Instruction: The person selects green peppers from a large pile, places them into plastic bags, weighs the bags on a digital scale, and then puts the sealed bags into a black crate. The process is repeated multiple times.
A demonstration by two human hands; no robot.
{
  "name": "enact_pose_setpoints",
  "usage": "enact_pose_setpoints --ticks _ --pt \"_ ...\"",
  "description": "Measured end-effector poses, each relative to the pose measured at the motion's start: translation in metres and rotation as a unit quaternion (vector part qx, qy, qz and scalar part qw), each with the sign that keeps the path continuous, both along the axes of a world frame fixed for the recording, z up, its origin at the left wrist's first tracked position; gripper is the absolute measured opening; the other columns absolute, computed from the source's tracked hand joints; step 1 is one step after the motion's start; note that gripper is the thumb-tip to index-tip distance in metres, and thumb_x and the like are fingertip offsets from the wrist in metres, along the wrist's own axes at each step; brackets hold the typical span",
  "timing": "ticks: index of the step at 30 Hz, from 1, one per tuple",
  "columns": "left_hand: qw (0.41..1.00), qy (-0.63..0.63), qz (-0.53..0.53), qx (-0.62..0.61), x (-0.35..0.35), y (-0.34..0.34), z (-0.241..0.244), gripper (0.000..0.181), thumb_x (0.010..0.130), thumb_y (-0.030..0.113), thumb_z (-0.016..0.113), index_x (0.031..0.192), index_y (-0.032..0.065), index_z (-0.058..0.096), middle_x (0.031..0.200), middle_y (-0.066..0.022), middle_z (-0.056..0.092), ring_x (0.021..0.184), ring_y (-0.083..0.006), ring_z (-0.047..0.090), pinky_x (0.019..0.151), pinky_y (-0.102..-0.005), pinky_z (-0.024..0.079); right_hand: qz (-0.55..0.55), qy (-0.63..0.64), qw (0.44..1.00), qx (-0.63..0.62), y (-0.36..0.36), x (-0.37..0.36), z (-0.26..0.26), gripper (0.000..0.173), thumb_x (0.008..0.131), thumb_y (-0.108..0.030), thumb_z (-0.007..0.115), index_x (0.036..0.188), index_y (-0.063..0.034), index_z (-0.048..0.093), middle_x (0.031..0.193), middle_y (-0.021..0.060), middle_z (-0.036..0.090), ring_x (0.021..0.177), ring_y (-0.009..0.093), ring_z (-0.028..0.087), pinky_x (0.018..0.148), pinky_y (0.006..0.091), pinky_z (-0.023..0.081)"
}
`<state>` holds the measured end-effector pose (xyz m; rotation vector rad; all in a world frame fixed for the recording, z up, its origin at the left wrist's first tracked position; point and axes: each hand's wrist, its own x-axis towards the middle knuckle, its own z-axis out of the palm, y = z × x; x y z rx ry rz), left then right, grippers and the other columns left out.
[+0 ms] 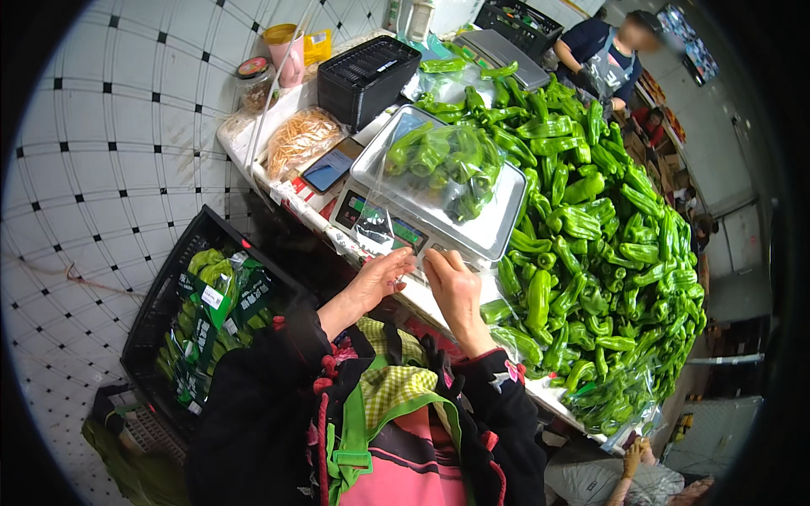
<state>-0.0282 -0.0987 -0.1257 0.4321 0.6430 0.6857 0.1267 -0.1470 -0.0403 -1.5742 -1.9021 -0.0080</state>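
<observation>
A clear plastic bag (465,152) of green peppers rests on the steel pan (500,231) of a digital scale (345,212), its loose mouth reaching toward me. At that mouth, over the scale's front edge, my left hand (373,284) pinches thin clear film between thumb and fingers. My right hand (454,288), just beside it, has its fingertips closed on the film too. The fingertips of both hands almost meet. Exactly where the film's edge runs is hard to see. A large heap of green peppers (588,253) lies right of the scale.
Left of the scale are a phone (332,166), a bag of tan twist ties (304,140), a black basket (367,79) and a pink mug (288,57). A black crate (149,316) of packed peppers stands at lower left. Co-workers stand at the far end (601,60) and lower right (614,481).
</observation>
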Motion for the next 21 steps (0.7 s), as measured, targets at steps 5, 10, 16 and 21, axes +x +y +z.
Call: enact_pose_setpoints --ticks 5,10,16,21 --pt "0.996 0.037 -0.002 0.075 0.004 0.002 -0.006 0.023 0.095 0.025 0.052 0.108 0.0080 0.061 0.101 -0.0004 0.064 0.093 -0.0101 0.059 0.070 -0.0251 0.045 -0.030 -0.021 0.999 -0.021 0.014 -0.008 -0.039 0.023 0.083 -0.018 0.063 0.105 -0.0120 0.062 0.088 0.0053 0.057 0.069 0.023 0.063 0.053 0.0330 0.050" --pt "0.999 0.025 0.022 0.041 0.004 -0.007 -0.006 0.019 0.093 0.023 0.055 0.101 0.0080 0.063 0.095 -0.0013 0.065 0.089 -0.0121 0.062 0.071 -0.0263 0.047 -0.012 -0.021 0.999 0.031 0.004 -0.011 -0.052 0.024 0.081 -0.013 0.063 0.106 -0.0105 0.063 0.091 0.0041 0.061 0.072 0.020 0.065 0.056 0.0297 0.052" --pt "0.999 -0.011 0.017 -0.032 0.003 -0.011 -0.011 0.026 0.093 0.026 0.054 0.110 0.0070 0.063 0.102 -0.0036 0.065 0.094 -0.0132 0.061 0.078 -0.0274 0.047 -0.009 -0.046 0.998 0.044 -0.005 -0.013 -0.057 0.029 0.075 -0.007 0.065 0.104 -0.0081 0.065 0.095 0.0054 0.064 0.078 0.019 0.066 0.063 0.0277 0.054" --pt "0.999 0.034 0.016 0.019 0.003 -0.015 -0.004 0.028 0.093 0.029 0.055 0.109 0.0078 0.063 0.101 -0.0015 0.065 0.094 -0.0106 0.061 0.077 -0.0241 0.045 -0.031 -0.011 0.999 0.020 0.000 -0.016 -0.052 0.022 0.076 -0.011 0.068 0.098 -0.0095 0.065 0.084 0.0039 0.062 0.069 0.020 0.064 0.055 0.0294 0.051"
